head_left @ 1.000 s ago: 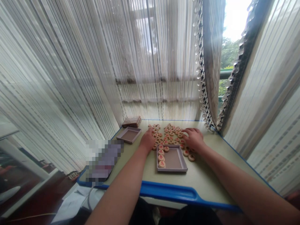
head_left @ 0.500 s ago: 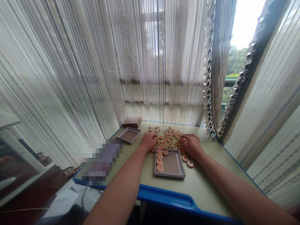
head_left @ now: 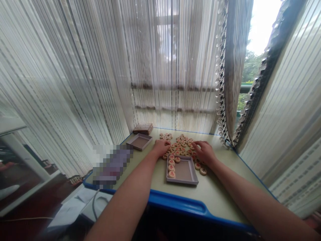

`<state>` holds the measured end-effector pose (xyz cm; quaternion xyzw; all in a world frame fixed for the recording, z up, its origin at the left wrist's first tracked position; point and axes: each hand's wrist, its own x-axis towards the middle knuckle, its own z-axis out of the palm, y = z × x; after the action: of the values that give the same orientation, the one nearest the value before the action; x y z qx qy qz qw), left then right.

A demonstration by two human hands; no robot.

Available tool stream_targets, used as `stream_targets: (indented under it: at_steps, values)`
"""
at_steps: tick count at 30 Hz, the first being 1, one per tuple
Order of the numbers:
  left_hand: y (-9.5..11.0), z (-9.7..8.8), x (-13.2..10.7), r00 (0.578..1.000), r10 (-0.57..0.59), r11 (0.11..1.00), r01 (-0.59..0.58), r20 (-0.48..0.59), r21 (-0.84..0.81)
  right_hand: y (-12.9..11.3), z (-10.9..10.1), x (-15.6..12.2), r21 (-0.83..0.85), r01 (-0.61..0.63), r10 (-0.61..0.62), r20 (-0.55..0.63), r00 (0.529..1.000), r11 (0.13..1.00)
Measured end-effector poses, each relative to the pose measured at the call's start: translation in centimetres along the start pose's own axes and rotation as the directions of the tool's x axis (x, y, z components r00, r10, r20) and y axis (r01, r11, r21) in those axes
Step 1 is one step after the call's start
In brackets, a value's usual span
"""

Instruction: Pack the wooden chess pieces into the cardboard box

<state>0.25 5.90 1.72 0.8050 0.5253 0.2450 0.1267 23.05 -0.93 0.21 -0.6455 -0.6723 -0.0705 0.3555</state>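
Many round Chinese chess pieces [head_left: 180, 147] with red or dark characters lie spread on the pale green table. My left hand [head_left: 161, 147] rests at the left side of this spread, its loosely curved fingers over the pieces there. On the opposite side, my right hand [head_left: 204, 151] touches pieces with its fingers slightly apart. No piece shows lifted in either hand. Between my forearms sits a shallow open box [head_left: 184, 170]. A column of red-lettered pieces [head_left: 171, 167] runs along its left wall, with one more piece [head_left: 177, 159] beside the column's top.
A second shallow tray [head_left: 139, 142] lies at the far left, before a stacked brown case [head_left: 142, 128]. A blurred-out patch [head_left: 112, 165] covers the table's left side. The blue table edge [head_left: 178, 201] is nearest me, and sheer curtains [head_left: 173, 73] hang behind.
The view has shifted slightly, so the table sits a little higher in the picture. Both hands stay at the sides of the spread, with small finger movements. The pieces in the box look unchanged.
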Motion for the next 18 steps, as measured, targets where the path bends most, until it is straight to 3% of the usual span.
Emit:
stream_targets:
  at_steps: [7, 18]
  values:
    - [-0.2, 0.2, 0.0, 0.997, 0.065, 0.998, -0.065, 0.038, -0.005, -0.9, 0.1, -0.3, 0.026, 0.060, -0.061, 0.035, 0.998, 0.998]
    - [-0.6, 1.0, 1.3, 0.994, -0.064, 0.998, 0.061, 0.093, 0.032, -1.6, 0.3, -0.6, 0.123, 0.165, -0.168, 0.018, 0.986, 0.979]
